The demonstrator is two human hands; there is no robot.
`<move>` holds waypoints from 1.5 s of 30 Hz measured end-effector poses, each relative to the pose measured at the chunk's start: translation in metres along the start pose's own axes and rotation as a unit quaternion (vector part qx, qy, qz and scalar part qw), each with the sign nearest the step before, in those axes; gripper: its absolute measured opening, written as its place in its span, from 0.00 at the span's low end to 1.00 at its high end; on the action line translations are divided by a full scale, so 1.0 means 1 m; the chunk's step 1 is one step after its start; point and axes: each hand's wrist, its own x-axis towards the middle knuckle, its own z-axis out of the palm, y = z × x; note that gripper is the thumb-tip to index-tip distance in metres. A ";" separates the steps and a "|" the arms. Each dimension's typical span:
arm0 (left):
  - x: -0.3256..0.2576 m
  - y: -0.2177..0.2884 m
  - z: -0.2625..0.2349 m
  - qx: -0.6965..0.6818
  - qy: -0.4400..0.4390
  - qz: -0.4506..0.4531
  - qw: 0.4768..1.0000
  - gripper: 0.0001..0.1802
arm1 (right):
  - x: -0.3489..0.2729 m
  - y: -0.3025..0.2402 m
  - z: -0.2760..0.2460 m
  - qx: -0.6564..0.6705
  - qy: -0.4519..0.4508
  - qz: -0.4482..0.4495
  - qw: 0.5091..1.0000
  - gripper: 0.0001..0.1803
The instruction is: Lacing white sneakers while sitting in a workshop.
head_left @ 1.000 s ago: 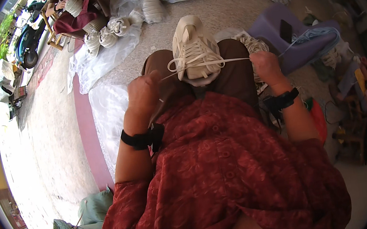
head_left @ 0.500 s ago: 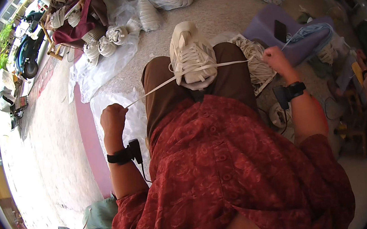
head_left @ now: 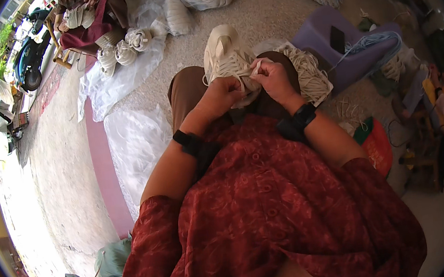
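Note:
Between my knees rests a beige sneaker, its toe pointing away from me and its upper laced crosswise. My left hand is closed at the near left side of the shoe, pinching the shoelace. From the right, my right hand pinches the pale shoelace between thumb and fingers, just over the shoe's collar. Both hands are close together and partly cover the shoe's opening. How the lace runs between the fingers is too small to make out.
Right of my knee lies a heap of cream laces. Beyond it is a purple plastic stool bearing a phone and blue laces. Plastic sheeting covers floor at left; stuffed shoes stand near another person.
Both my hands have come inward from wide apart to meet over the shoe. The lace ends, earlier stretched taut out to each side, are now gathered close at the shoe.

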 end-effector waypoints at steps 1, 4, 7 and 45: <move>0.000 -0.002 0.004 -0.001 0.000 -0.001 1.000 0.06 | -0.002 0.001 0.001 0.000 -0.001 0.002 1.000 0.03; -0.003 -0.009 0.011 -0.016 0.061 0.014 0.998 0.07 | -0.005 0.001 0.006 -0.006 0.008 0.058 0.998 0.06; -0.004 -0.016 0.014 -0.037 0.073 0.041 0.996 0.07 | -0.004 0.001 0.010 -0.068 0.013 0.011 0.998 0.09; -0.033 -0.002 -0.020 0.003 -0.050 -0.071 0.996 0.07 | -0.017 -0.025 0.006 -0.309 -0.030 -0.066 0.948 0.05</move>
